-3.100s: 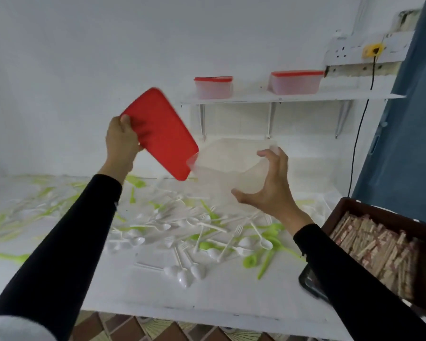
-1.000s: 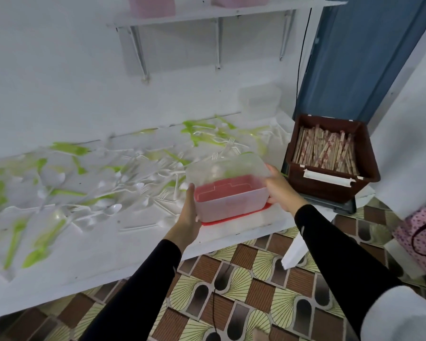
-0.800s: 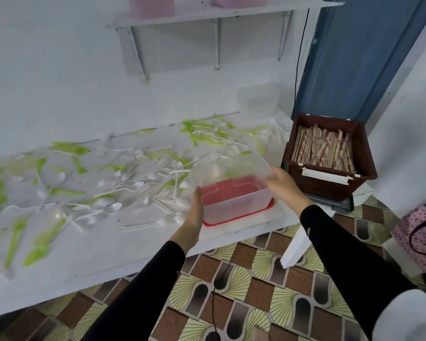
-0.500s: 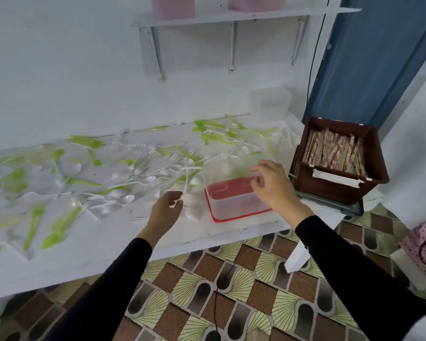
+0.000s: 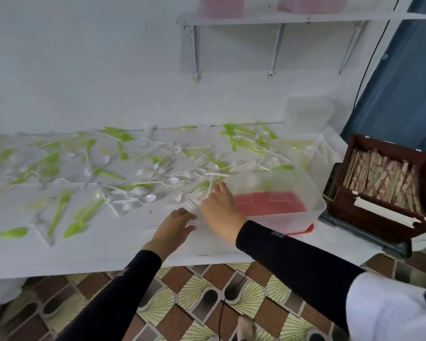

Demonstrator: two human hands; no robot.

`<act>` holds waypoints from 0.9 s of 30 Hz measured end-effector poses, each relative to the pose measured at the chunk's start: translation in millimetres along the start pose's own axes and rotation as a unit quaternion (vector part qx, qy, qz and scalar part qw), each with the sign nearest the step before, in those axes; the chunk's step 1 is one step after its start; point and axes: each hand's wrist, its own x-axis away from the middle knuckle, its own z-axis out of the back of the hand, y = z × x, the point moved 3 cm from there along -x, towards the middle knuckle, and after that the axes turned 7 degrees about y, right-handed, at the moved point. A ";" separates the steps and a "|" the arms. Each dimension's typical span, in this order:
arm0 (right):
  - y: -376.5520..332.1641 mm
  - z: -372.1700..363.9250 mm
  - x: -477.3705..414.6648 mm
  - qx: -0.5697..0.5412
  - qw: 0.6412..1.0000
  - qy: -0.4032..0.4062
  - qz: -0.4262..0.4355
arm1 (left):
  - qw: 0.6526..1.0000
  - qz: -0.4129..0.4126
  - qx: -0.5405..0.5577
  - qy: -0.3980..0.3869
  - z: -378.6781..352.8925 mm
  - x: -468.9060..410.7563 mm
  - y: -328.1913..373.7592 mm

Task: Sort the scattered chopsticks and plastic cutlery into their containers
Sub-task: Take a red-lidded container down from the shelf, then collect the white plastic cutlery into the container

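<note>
Reaching into the pile, the right hand (image 5: 219,207) pinches a thin white plastic fork (image 5: 210,188) in its fingers (image 5: 222,187). The left hand (image 5: 173,226) lies on the white desk (image 5: 133,244) with fingers spread wide, holding nothing. A clear plastic box (image 5: 275,200) sits on its red lid just beside the right hand, close so forks can drop in fast. White and green cutlery (image 5: 103,178) covers the desk. A brown box of wrapped chopsticks (image 5: 379,180) stands to the right.

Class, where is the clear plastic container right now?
The clear plastic container sits on its red lid at the white counter's right end, between the right hand and the brown chopstick box.
</note>
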 end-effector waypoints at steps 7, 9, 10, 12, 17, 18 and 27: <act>-14.1 -48.3 -25.4 0.068 0.985 -0.123 0.101 | 0.994 0.058 -0.015 0.089 29.4 -35.0 -40.7; -6.7 -49.2 -38.3 0.064 0.986 -0.126 0.084 | 0.988 0.072 0.016 0.139 34.6 -46.3 -42.9; -3.6 -48.0 -45.4 0.061 0.987 -0.123 0.079 | 0.984 0.078 0.033 0.156 37.2 -50.0 -41.2; 5.2 -43.2 -61.0 0.047 0.990 -0.111 0.078 | 0.977 0.083 0.060 0.188 38.7 -59.9 -35.6; 62.6 -6.4 -100.7 -0.118 0.993 -0.016 0.027 | 0.973 0.020 0.117 0.196 32.6 -75.9 -22.3; 80.2 -2.6 -106.4 -0.164 0.986 -0.010 0.008 | 0.974 0.009 0.127 0.189 27.8 -77.4 -20.1; 224.4 -35.3 -109.7 -0.490 0.864 0.059 -0.099 | 0.992 -0.084 0.089 -0.017 -31.2 -85.7 -7.8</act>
